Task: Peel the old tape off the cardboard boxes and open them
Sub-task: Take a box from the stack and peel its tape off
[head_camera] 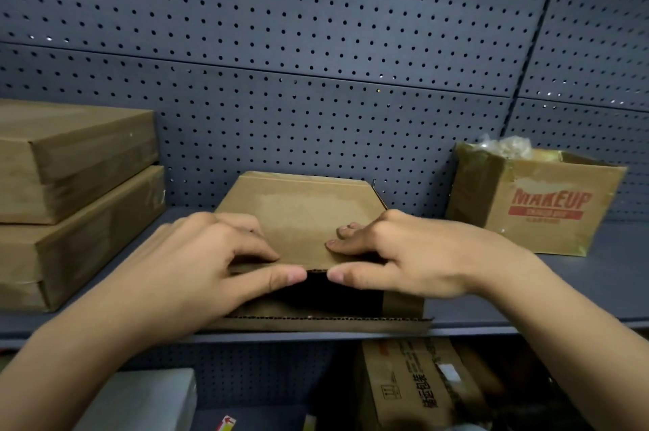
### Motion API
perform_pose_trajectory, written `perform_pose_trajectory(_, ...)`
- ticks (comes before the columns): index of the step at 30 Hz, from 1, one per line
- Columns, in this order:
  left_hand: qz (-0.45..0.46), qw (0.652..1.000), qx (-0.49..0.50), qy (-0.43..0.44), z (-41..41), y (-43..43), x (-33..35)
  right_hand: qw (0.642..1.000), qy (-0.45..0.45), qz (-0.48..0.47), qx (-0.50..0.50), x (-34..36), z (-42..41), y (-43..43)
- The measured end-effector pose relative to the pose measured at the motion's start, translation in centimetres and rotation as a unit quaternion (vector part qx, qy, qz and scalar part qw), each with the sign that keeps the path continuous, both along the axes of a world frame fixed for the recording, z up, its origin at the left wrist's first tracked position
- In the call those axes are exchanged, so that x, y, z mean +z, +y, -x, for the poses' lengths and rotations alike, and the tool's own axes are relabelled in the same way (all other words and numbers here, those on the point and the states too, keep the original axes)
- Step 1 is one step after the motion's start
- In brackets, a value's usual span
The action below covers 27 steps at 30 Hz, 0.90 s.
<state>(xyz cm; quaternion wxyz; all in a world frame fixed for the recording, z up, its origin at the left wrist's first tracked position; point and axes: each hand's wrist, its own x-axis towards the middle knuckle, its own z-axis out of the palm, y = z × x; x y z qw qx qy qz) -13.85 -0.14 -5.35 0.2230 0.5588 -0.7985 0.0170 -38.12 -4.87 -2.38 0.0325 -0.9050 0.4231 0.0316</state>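
A flat brown cardboard box (302, 206) lies in the middle of the grey shelf (562, 293). Its lid is lifted at the front, and a dark gap shows under the lid's front edge. My left hand (210, 262) pinches that front edge, fingers on top and thumb beneath it. My right hand (407, 255) pinches the same edge beside it, its thumb tip almost touching the left thumb. The box's lower front flap (323, 322) lies flat at the shelf's lip. Pale patches run across the lid's top.
Two flat cardboard boxes (70, 185) are stacked at the left. An open box printed MAKEUP (533, 202) with crumpled plastic inside stands at the right. A perforated grey back panel (316, 44) rises behind. More boxes (414, 385) sit on the lower shelf.
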Motion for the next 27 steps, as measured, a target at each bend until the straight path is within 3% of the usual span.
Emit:
perform_pose_trajectory(6, 0.034, 0.999, 0.029, -0.03, 0.4, -1.1, 0.5, 0.998, -0.055, -0.024, -0.009, 0.1, 0.4, -0.8)
perform_pose_trajectory(12, 0.186, 0.981, 0.047, -0.022, -0.6, -0.2, -2.5, 0.998, -0.059, 0.004, -0.011, 0.3, 0.6, 0.2)
perform_pose_trajectory(15, 0.181, 0.975, 0.12, 0.056, -0.6, 0.5, -3.6, 0.997, -0.031, 0.071, -0.012, 0.1, 0.7, 0.5)
perform_pose_trajectory(20, 0.178, 0.925, 0.136, 0.305, 0.8, 1.3, -4.7, 0.974, -0.001, 0.226, -0.017, -2.1, 0.7, 1.2)
perform_pose_trajectory(24, 0.199, 0.878, 0.124, 0.418, 1.7, 1.5, -6.2, 0.928, -0.143, 0.345, -0.012, -5.6, 1.7, 1.8)
perform_pose_trajectory(27, 0.189, 0.858, 0.127, 0.461, 1.8, 1.5, -7.1, 0.896, -0.247, 0.369, 0.005, -8.1, 3.2, 2.0)
